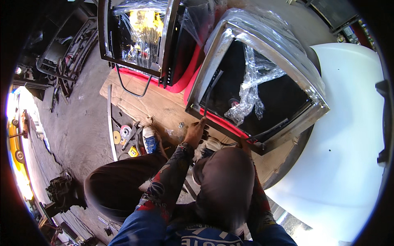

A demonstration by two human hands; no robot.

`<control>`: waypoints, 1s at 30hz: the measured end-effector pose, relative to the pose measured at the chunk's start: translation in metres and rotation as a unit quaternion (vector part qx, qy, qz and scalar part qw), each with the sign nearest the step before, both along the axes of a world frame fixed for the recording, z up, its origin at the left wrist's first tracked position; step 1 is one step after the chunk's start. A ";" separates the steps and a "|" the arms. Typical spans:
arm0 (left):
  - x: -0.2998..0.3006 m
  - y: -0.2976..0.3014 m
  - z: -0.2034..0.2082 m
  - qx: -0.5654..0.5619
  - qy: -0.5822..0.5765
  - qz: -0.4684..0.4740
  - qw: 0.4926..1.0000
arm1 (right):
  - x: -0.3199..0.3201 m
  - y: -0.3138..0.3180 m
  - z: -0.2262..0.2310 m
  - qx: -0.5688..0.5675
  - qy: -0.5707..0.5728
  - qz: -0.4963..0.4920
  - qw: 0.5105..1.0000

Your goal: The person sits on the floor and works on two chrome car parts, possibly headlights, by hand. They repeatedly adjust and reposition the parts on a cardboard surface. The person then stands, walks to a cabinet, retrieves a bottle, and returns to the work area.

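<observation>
An upturned seat point(230, 78) wrapped in clear plastic lies in front of me, its black underside bordered by a bare steel frame point(201, 82) and red trim. My left hand point(196, 132) is closed around a thin bent black bar point(206, 102) at the frame's near left corner. The bar curves past the near edge toward my right hand point(245, 146). Mostly hidden behind my knee, that hand appears closed on the same bar; its fingers show only in part. Another wrapped seat point(177, 69) stands to the left, with a similar U-shaped bar point(133, 95) sticking out.
Cardboard point(162, 104) lies under the seats. Beside my shoe point(150, 139) are grinding discs point(125, 131), a yellow tape measure point(133, 151) and a flat metal strip point(110, 119). A large white panel point(349, 123) stands at the right. Scrap metal point(67, 69) is piled at the far left.
</observation>
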State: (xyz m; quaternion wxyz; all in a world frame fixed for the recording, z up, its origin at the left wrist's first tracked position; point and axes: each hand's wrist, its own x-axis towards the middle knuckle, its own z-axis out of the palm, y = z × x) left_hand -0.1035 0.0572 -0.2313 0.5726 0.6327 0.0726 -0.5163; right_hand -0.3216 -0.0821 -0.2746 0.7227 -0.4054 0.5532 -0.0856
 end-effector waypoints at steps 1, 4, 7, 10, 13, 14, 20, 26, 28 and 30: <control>0.001 0.000 -0.005 0.034 -0.015 -0.002 0.999 | 0.000 0.002 0.000 0.006 -0.007 -0.007 1.000; 0.000 0.004 -0.014 0.045 -0.026 -0.006 0.999 | 0.007 0.007 0.003 0.035 -0.025 -0.033 0.999; 0.000 0.006 -0.018 0.007 -0.011 -0.011 1.000 | 0.013 0.013 0.006 0.073 -0.046 -0.062 0.994; 0.005 0.000 -0.024 -0.008 -0.013 -0.020 1.000 | 0.017 0.017 0.003 0.093 -0.090 -0.076 0.989; 0.007 -0.004 -0.031 -0.009 -0.023 -0.031 0.999 | 0.014 0.016 -0.002 0.113 -0.109 -0.077 0.985; 0.007 -0.004 -0.033 0.009 -0.012 -0.037 0.999 | 0.012 0.016 -0.002 0.114 -0.130 -0.053 0.984; 0.011 -0.001 -0.029 0.038 -0.017 -0.064 0.997 | 0.004 0.013 0.002 0.068 -0.083 -0.022 0.994; 0.013 -0.003 -0.025 0.017 -0.004 -0.055 0.998 | 0.011 0.008 0.002 0.060 -0.050 -0.030 0.996; 0.009 -0.004 -0.028 0.031 -0.030 -0.047 0.998 | 0.007 0.010 -0.002 0.058 -0.054 -0.026 0.997; 0.003 -0.001 -0.033 0.016 -0.103 -0.035 0.994 | 0.003 0.011 -0.009 0.055 -0.034 -0.044 0.997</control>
